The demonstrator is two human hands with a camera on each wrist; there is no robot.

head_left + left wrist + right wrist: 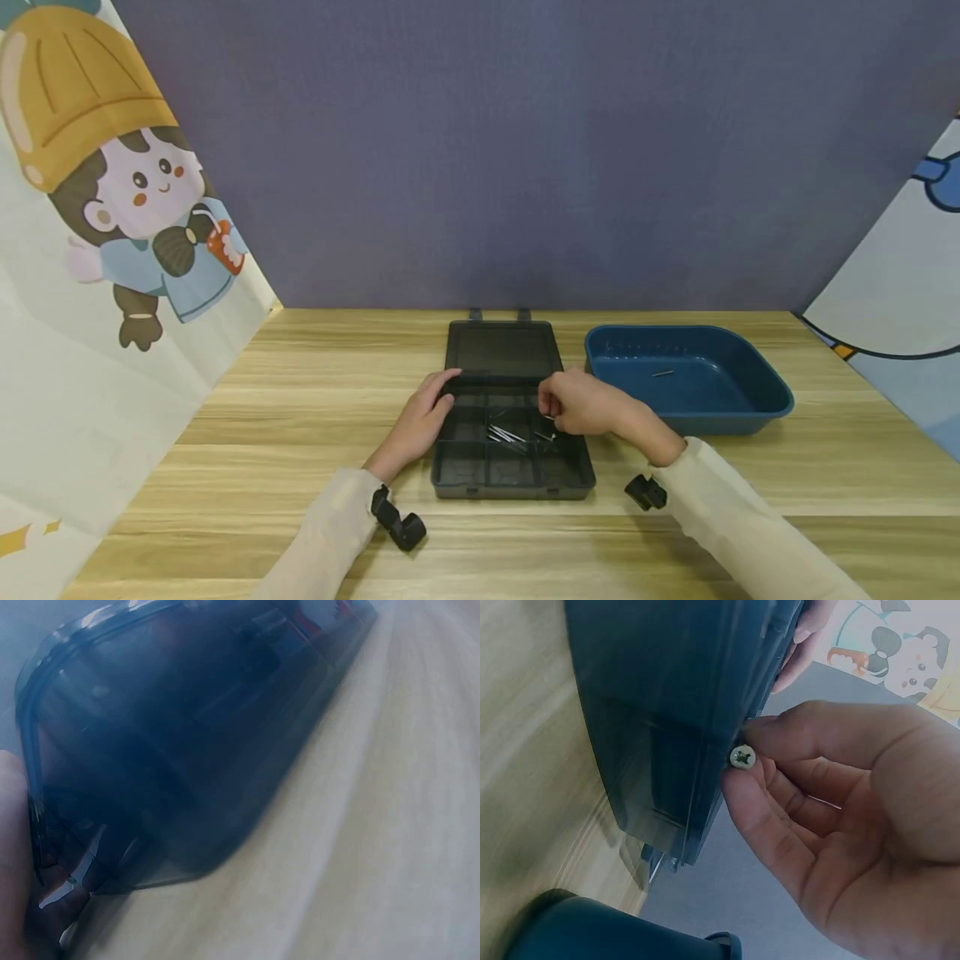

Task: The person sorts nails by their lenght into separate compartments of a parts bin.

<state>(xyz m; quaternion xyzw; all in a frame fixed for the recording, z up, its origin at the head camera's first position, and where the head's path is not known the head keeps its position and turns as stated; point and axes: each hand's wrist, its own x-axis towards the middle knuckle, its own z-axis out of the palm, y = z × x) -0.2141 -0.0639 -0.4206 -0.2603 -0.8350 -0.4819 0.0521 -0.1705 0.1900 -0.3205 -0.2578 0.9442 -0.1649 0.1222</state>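
Note:
A dark translucent compartment box (pixel 459 490) lies with its lid (pixel 504 346) laid back behind it. Over its right side, my right hand (pixel 585 402) pinches a screw (pixel 742 757) between thumb and fingertips; its cross-slotted head shows in the right wrist view. My left hand (pixel 415 425) rests at the box's left edge, fingers fairly straight and the thumb over the rim. Several long screws (pixel 506 435) lie in the middle compartment. Another screw (pixel 545 437) shows in the compartment just right of them, below the right hand. The left wrist view is blurred.
A blue tub (pixel 750 416) stands to the right of the box, close to my right forearm. One screw (pixel 663 373) lies on its floor. Behind the wooden table (pixel 315 367) rises a grey-blue panel (pixel 495 150).

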